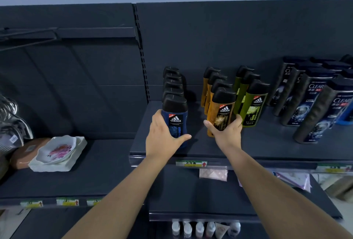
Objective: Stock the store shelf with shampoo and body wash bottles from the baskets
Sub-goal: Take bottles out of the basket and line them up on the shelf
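Shelf (267, 149): bare deck toward the front lip at 6 o'clock, open lane between rows. Blue bottle (176, 122) heads its row, left hand (162, 135) wrapped round it. Gold bottle (221, 116) at its 3 o'clock, gripped by right hand (226, 131). Judgement: seat both flat, labels forward, clear of green bottle (252, 112) and lip.

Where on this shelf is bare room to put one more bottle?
Bare: the lane between the blue bottles and orange bottles, and the shelf front before the green bottles. Crowded: the dark shampoo bottles at right.
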### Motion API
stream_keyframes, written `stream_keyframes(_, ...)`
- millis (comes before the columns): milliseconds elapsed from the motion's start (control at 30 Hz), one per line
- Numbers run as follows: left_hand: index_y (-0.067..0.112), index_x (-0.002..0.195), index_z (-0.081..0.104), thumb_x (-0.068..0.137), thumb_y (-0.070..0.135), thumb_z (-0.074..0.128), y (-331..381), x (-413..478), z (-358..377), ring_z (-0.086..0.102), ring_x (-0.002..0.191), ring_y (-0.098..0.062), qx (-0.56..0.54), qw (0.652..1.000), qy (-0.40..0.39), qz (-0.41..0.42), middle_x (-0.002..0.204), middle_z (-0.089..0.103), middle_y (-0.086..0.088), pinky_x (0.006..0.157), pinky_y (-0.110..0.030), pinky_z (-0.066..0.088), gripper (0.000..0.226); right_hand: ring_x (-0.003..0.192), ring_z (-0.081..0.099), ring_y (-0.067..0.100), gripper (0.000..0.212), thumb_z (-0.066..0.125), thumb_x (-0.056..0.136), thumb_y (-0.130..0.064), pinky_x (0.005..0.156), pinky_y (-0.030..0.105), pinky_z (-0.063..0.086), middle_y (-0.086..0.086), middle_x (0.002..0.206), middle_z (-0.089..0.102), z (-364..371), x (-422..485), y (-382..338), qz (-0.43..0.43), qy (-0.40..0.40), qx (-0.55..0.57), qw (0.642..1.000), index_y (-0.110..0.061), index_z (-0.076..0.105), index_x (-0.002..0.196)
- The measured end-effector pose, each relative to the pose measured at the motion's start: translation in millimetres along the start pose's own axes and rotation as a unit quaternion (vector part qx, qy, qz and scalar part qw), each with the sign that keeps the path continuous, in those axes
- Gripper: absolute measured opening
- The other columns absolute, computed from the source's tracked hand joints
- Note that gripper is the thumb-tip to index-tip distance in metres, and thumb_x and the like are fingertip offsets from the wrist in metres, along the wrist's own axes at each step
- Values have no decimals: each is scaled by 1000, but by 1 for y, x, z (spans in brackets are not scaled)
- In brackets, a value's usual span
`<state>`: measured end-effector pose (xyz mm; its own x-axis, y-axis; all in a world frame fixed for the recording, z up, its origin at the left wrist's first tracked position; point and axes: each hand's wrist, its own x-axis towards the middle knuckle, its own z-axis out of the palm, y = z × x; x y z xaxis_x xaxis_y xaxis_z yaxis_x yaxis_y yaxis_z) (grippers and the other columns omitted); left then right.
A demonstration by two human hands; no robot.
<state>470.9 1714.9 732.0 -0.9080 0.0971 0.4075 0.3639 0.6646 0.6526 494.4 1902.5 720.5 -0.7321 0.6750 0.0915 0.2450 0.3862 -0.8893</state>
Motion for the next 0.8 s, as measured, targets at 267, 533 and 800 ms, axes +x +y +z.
stream_keyframes(267,14,149,17,55,77,74,-24,-22,-60,39,132,-19,150,987,-47,-26,148,32,1,91,-38,48,126,136,29,38,97,70,82,-42,109,50,31,20,150,26,1,-54,-32,-89,127,-106,982,-6,12,150)
stream_keyframes(533,10,140,34,69,72,67,-98,-53,-159,45,121,-28,313,949,-1,-46,136,43,-6,89,-40,44,100,133,39,29,64,61,83,-22,110,43,34,11,141,44,60,-149,-92,-440,23,-97,893,-9,37,141)
stream_keyframes(800,9,138,36,75,73,58,-192,-148,-256,46,122,-32,396,891,42,-216,133,45,-10,90,-42,44,92,139,30,20,66,57,90,-36,112,39,31,0,153,32,168,-255,-116,-503,-318,-127,793,-20,30,149)
